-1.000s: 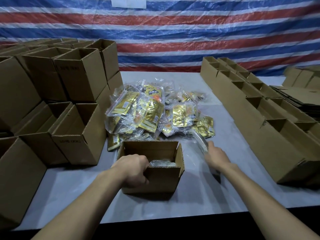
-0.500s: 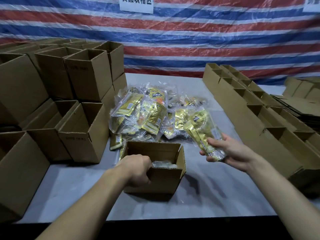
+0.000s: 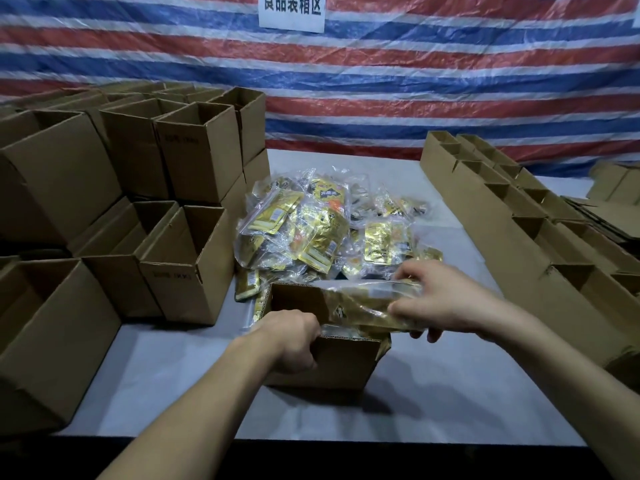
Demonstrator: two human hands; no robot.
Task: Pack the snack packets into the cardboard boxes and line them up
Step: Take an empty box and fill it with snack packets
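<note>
- Striped tarp with a white sign as backdrop, behind a grey table.
- Compared with half a second ago: snack packet no longer up in the air at right, now low across the mouth of the open cardboard box.
- Gold foil under crinkled clear wrap, held flat and lengthwise.
- Left hand: curled over the near rim, gripping the box as before.
- Right hand: pinching the packet's right end between thumb and fingers.
- Just beyond the box, loose pile of packets; stacked empty boxes at left, row of boxes at right.
</note>
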